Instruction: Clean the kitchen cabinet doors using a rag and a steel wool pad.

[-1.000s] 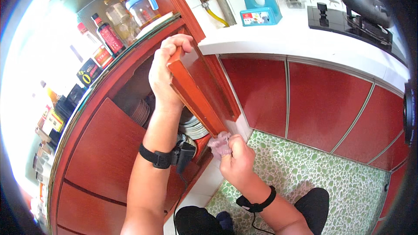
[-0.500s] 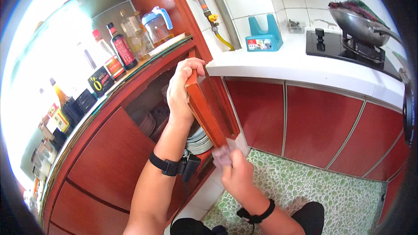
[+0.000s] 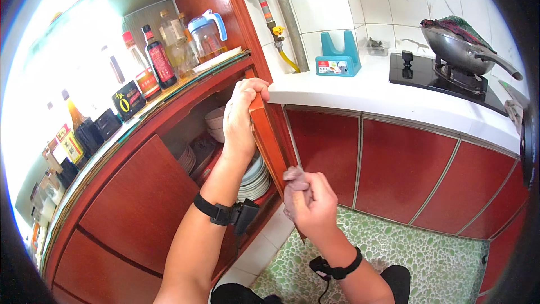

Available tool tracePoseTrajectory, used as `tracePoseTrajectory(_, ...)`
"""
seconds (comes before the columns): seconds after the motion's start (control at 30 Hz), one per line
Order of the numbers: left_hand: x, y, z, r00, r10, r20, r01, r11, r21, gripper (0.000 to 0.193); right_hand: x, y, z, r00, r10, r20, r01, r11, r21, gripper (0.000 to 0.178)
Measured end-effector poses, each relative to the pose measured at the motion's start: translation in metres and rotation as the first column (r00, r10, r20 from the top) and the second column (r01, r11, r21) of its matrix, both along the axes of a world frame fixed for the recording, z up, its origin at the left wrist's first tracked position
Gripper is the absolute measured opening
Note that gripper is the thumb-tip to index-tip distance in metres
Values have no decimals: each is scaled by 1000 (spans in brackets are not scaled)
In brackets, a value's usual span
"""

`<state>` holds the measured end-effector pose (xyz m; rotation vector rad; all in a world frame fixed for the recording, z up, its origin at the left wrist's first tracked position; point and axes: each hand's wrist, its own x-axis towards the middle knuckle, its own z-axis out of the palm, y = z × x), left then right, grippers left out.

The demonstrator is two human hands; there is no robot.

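Note:
A red wooden cabinet door [image 3: 269,145] stands swung out from the cabinet on the left. My left hand [image 3: 241,118] is closed over its top corner, fingers hooked across the upper edge. Bunched in my right hand [image 3: 319,205] is a greyish-pink cloth [image 3: 292,183], which lies against the lower part of the door's edge. Behind the door, a stack of plates [image 3: 256,183] shows inside the cabinet. Bowls [image 3: 215,121] sit farther back, partly hidden by my left hand.
Sauce bottles [image 3: 161,59] and a blue-lidded oil jug [image 3: 208,36] line the glass-topped shelf above. A white counter [image 3: 337,90] carries a teal rack [image 3: 339,59] and a black stove [image 3: 413,76] with a wok [image 3: 458,50]. Below is green pebble-patterned flooring [image 3: 388,236].
My right hand and the cloth have moved up and slightly right along the door. My left hand keeps its hold on the top corner. More of the bowls now shows.

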<state>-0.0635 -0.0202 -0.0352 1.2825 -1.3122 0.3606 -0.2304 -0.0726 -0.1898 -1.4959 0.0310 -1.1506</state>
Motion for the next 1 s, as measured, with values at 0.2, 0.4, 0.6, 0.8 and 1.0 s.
tracePoseTrajectory(0.2,0,-6,2,999,-42,6,42,999,-4,36,9,-6,-20,980,-198,6,193,953,-235,14)
tracePoseTrajectory(0.4,-6,1,-1,998,-38,-59,36,999,-29,35,38,-18,56,955,-65,290,138,961,-239,10)
tracePoseTrajectory(0.6,4,7,-2,999,-46,7,46,998,-31,30,43,-6,89,948,-27,317,78,985,-152,15)
tracePoseTrajectory(0.8,4,1,-3,997,-52,60,54,998,-28,28,46,-3,32,916,7,401,38,994,-104,19)
tracePoseTrajectory(1.0,-13,-2,-3,888,347,302,-343,937,-69,16,60,-21,132,905,-12,426,105,975,-196,13)
